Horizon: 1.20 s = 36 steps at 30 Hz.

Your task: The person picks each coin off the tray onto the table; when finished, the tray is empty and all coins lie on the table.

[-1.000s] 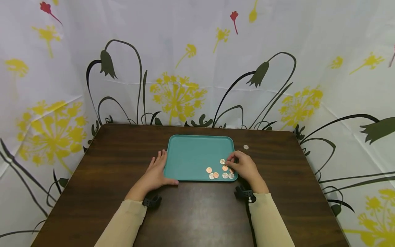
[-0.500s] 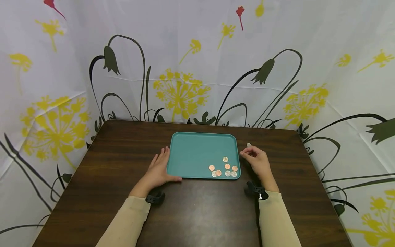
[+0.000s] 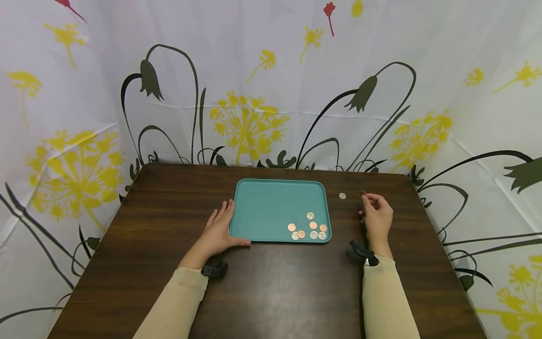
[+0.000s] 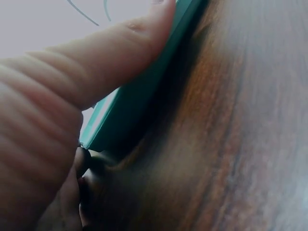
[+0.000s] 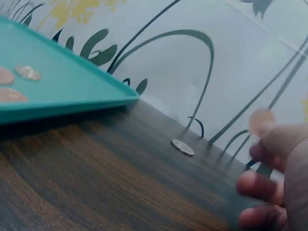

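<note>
Here's the right hand, pinching 1 copper coin over the tabletop, right of the teal tray! Between them lies 1 silver coin. The left hand spreads wide round the tray's near-left corner; 8 coins sit inside, near-right.

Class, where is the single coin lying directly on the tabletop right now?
In the head view, the pale coin lies on the tabletop right of the teal tray, near its far right corner, between it and the right hand.
</note>
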Each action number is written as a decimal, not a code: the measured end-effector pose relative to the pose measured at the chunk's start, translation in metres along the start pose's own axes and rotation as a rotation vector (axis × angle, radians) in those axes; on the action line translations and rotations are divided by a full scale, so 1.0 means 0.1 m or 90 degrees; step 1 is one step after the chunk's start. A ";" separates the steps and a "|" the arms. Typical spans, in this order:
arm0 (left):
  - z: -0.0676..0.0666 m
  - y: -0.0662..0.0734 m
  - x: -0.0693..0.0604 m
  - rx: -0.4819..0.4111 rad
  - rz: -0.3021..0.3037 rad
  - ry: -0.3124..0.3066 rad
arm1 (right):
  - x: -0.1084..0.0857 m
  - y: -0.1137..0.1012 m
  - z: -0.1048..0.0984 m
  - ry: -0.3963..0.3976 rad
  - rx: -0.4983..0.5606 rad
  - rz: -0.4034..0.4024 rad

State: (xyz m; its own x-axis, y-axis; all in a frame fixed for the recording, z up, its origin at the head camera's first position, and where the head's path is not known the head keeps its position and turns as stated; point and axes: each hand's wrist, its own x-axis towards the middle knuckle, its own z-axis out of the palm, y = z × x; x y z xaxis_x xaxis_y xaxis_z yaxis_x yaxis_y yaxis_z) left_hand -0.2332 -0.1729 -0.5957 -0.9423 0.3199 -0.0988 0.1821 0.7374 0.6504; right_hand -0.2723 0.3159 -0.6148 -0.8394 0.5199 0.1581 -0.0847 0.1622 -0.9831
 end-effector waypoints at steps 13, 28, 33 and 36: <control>0.03 0.01 0.00 0.000 0.008 0.012 | 0.11 -0.07 0.00 -0.048 -0.278 0.117; -0.01 0.03 -0.01 -0.007 0.004 0.009 | 0.17 -0.09 0.02 -0.075 -0.319 0.099; -0.01 0.02 -0.01 -0.007 0.001 0.008 | 0.18 -0.09 0.04 -0.083 -0.329 0.083; 0.00 0.01 0.00 -0.004 -0.001 0.008 | 0.19 -0.10 0.04 -0.088 -0.339 0.078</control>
State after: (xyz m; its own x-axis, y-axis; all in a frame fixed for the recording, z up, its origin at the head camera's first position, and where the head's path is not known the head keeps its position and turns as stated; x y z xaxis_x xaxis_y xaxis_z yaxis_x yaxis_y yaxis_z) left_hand -0.2328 -0.1718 -0.5948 -0.9461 0.3112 -0.0901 0.1789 0.7337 0.6555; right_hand -0.2892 0.3208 -0.6023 -0.8917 0.4525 -0.0027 0.2699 0.5271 -0.8058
